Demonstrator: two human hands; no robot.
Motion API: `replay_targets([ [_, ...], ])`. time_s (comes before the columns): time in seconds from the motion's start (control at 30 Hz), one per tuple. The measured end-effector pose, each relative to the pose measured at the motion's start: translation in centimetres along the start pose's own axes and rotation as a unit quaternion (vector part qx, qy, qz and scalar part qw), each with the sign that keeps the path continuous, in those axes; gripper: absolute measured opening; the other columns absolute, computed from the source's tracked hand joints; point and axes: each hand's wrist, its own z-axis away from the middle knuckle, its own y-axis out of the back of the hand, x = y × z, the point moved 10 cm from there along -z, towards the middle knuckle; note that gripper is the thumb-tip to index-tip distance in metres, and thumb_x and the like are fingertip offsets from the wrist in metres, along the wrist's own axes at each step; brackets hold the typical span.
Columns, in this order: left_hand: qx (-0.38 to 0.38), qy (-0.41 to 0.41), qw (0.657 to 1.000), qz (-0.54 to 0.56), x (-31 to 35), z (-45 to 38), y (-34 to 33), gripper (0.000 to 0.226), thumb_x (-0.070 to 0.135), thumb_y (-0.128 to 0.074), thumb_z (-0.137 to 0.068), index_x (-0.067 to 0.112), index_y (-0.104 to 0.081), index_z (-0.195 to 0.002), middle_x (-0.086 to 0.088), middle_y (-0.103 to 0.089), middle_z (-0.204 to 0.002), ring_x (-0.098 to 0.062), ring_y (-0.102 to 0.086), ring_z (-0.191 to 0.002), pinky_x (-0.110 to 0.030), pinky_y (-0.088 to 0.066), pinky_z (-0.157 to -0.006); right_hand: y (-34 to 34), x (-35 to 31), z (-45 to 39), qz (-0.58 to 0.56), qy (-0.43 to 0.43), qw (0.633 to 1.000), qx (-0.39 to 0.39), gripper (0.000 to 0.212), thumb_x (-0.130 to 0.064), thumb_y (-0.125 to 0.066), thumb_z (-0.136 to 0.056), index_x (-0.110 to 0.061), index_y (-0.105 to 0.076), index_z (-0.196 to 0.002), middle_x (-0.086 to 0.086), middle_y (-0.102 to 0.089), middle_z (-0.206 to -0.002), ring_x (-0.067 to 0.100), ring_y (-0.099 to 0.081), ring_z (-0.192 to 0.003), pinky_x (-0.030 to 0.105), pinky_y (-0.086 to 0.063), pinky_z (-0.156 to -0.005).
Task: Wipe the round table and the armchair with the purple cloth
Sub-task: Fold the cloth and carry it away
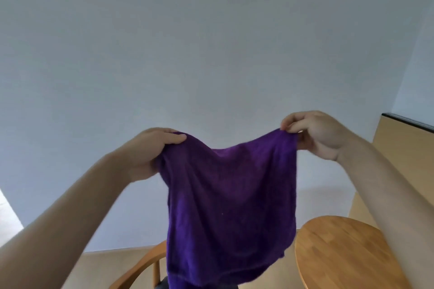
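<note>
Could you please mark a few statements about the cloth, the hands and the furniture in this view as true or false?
1. Both hands hold the purple cloth up in the air. True: the left hand and the right hand each grip an upper corner.
2. The cloth lies flat on the round table. False: it hangs from the hands, clear of the tabletop.
3. The round table stands at the lower right. True.
4. The armchair is to the right of the table. False: its wooden arm shows at the lower left, partly behind the cloth.
5. The cloth is folded into a small pad. False: it is spread open.
</note>
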Motion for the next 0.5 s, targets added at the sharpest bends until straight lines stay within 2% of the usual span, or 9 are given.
replay_targets([
  [0.03,0.000,-0.001,1.000,0.011,-0.2,-0.3,-0.9,0.022,0.008,-0.056,-0.099,-0.005,-0.068,-0.114,-0.024,-0.072,-0.113,-0.030,-0.070,-0.093,-0.041,-0.056,-0.087,-1.5,0.4,0.0,-0.015,-0.016,1.000,-0.018,0.034,0.017,-0.041,-0.090,-0.003,-0.066,-0.079,0.013,-0.065,-0.075,0.023,-0.063,-0.062,0.030,-0.060,-0.056],
  [0.13,-0.002,-0.027,0.999,0.020,0.6,-0.9,-3.3,0.017,0.005,-0.056,-0.099,-0.002,-0.069,-0.108,-0.023,-0.073,-0.107,-0.027,-0.070,-0.088,-0.037,-0.057,-0.081,-6.4,-0.6,0.9,-0.040,-0.013,0.996,-0.084,0.031,0.017,-0.041,-0.093,0.007,-0.070,-0.100,0.020,-0.068,-0.085,0.027,-0.070,-0.071,0.038,-0.064,-0.070],
  [0.23,-0.020,-0.078,0.997,0.010,2.5,-1.0,-5.5,0.018,0.001,-0.053,-0.098,0.002,-0.068,-0.107,-0.018,-0.073,-0.101,-0.030,-0.068,-0.093,-0.043,-0.054,-0.089,-10.8,-2.6,2.1,-0.037,0.016,0.986,-0.161,0.048,0.024,-0.029,-0.086,0.015,-0.065,-0.117,0.025,-0.070,-0.100,0.031,-0.073,-0.087,0.039,-0.063,-0.081],
  [0.27,-0.025,-0.095,0.995,0.010,3.2,-0.8,-5.9,0.019,0.001,-0.052,-0.096,0.003,-0.068,-0.108,-0.017,-0.073,-0.101,-0.031,-0.067,-0.094,-0.045,-0.053,-0.092,-11.7,-3.2,2.3,-0.023,0.029,0.985,-0.171,0.055,0.027,-0.025,-0.083,0.015,-0.063,-0.120,0.025,-0.072,-0.104,0.031,-0.074,-0.090,0.037,-0.062,-0.082],
  [0.33,-0.036,-0.122,0.991,0.034,4.3,-0.4,-6.1,0.022,0.010,-0.058,-0.091,0.003,-0.066,-0.110,-0.014,-0.073,-0.101,-0.030,-0.068,-0.094,-0.043,-0.054,-0.089,-12.3,-4.3,2.4,0.017,0.068,0.985,-0.159,0.061,0.030,-0.023,-0.080,0.012,-0.063,-0.122,0.026,-0.072,-0.110,0.030,-0.075,-0.093,0.035,-0.062,-0.084],
  [0.4,-0.061,-0.148,0.986,0.037,5.1,0.2,-6.3,0.040,0.023,-0.068,-0.081,0.005,-0.063,-0.116,-0.011,-0.073,-0.103,-0.025,-0.071,-0.095,-0.036,-0.056,-0.084,-12.4,-5.1,2.4,0.040,0.103,0.983,-0.148,0.063,0.030,-0.025,-0.079,0.009,-0.063,-0.125,0.025,-0.072,-0.111,0.031,-0.074,-0.096,0.037,-0.060,-0.088],
  [0.5,-0.041,-0.201,0.974,-0.099,5.7,0.8,-6.0,0.063,0.031,-0.084,-0.067,0.016,-0.058,-0.123,0.001,-0.073,-0.108,-0.016,-0.072,-0.100,-0.029,-0.058,-0.087,-12.5,-5.5,2.3,0.042,0.128,0.979,-0.155,0.065,0.029,-0.029,-0.078,0.004,-0.057,-0.131,0.026,-0.072,-0.108,0.030,-0.074,-0.094,0.037,-0.058,-0.088],
])
